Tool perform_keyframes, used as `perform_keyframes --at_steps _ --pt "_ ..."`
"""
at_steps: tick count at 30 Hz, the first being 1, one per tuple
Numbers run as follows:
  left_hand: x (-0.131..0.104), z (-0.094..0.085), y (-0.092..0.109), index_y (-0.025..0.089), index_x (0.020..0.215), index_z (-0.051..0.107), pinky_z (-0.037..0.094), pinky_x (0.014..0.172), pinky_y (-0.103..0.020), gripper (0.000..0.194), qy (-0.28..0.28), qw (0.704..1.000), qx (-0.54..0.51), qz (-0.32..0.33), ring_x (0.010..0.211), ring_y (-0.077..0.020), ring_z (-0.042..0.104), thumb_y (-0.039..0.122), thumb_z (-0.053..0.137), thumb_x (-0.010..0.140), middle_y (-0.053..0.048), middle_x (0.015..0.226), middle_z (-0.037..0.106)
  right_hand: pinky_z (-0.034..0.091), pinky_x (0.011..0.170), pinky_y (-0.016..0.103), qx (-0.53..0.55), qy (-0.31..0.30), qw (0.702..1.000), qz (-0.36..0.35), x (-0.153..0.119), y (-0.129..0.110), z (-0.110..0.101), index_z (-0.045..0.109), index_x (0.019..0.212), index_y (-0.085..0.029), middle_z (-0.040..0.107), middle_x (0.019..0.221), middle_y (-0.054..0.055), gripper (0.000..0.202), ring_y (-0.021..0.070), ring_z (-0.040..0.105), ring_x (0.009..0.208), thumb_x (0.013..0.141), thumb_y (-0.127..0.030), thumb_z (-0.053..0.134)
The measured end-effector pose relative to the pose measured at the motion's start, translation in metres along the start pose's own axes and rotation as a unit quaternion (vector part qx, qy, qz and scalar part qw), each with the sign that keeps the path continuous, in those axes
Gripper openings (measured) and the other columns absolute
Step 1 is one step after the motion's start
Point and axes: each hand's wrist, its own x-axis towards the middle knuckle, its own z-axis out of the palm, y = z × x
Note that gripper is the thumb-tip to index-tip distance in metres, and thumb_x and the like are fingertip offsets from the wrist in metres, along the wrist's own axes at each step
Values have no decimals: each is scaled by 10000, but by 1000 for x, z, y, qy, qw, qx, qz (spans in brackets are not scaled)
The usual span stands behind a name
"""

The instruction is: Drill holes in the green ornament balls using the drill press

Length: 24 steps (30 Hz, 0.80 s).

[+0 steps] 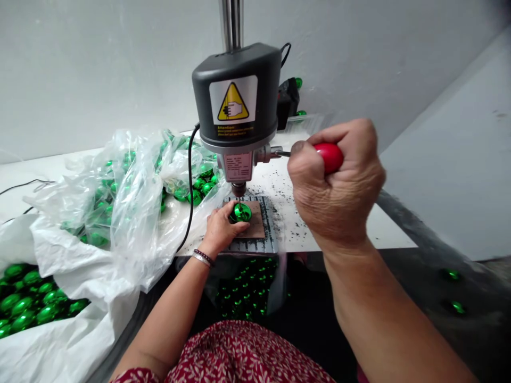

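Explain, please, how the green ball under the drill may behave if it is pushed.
The green ball would probably roll, because its outline is round. Its shiny, smooth-looking surface suggests it may be slippery. The left grip curled beside it may limit any rolling.

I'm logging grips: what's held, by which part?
The left hand holds a shiny green ball around its side; the right hand grips the drill-press lever by its red knob.

- A shiny, rounded green ball [243, 214] is held on a brown board [257, 226], beneath the bit [239, 204]; whether it is touched by the bit cannot be told.
- The dark grey drill press [235, 64] is mounted on an upright metal column [232, 24].
- Its lever [284, 153] is extended rightward, the red knob [331, 158] gripped.
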Motion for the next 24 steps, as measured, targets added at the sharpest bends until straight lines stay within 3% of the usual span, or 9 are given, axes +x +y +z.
perform_keyframes --at_steps 6,16,24 --pt "0 -2 0 217 1225 675 500 901 -349 529 -22 1000 -8 13 970 -249 643 288 782 712 -26 1025 742 412 618 228 -8 24 1000 -14 -7 3 2 482 800 -205 509 690 -29 137 62 468 608 850 -325 525" --pt "0 4 -7 227 1291 645 484 943 -373 611 -13 1000 -8 -3 1036 -278 620 331 790 708 -45 1038 737 419 584 223 -30 66 996 -41 -25 13 7 488 820 -213 524 696 -26 153 66 495 600 868 -357 506" --pt "-1 4 -7 222 1263 659 500 873 -366 585 -10 1000 -11 0 958 -272 630 349 794 708 -55 989 734 422 560 219 -32 91 993 -63 -35 18 9 513 791 -209 571 696 -26 117 68 513 583 858 -299 545"
